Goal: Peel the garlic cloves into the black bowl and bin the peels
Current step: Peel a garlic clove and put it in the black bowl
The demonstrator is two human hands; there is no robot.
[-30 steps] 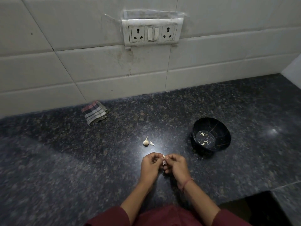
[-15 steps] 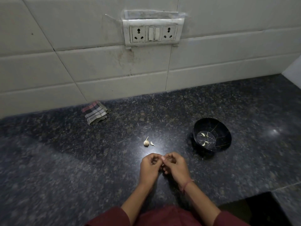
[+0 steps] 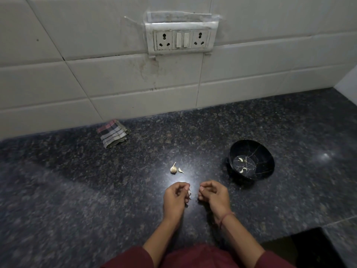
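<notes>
Near the front of the dark speckled countertop (image 3: 96,190), both hands sat low and slightly apart, not touching each other. The left hand (image 3: 176,198) had its fingers curled round a pale garlic clove (image 3: 189,194), which showed at the fingertips on the side facing the other hand. The right hand (image 3: 212,196) was curled too, thumb against fingertips; whether it pinched a bit of peel couldn't be told, too small and dim. A red thread (image 3: 226,216) ran round the right wrist. Maroon sleeves (image 3: 135,258) showed at the bottom edge.

Just beyond the hands, a garlic piece (image 3: 173,168) with a pointed tip lay on the counter, and a small pale sliver (image 3: 181,170) lay just beside it, to its right; clove or peel unclear.

The black bowl (image 3: 267,161) stood upright to the right of these, well apart from the hands, with thin gold crack-like lines inside. Two peeled cloves (image 3: 240,159) lay on its bottom, apart from each other.

Far left by the wall a folded checked cloth (image 3: 113,133) lay flat. The white tiled wall (image 3: 58,84) behind carried a stained socket plate (image 3: 181,39) with two outlets and two switches between them.
</notes>
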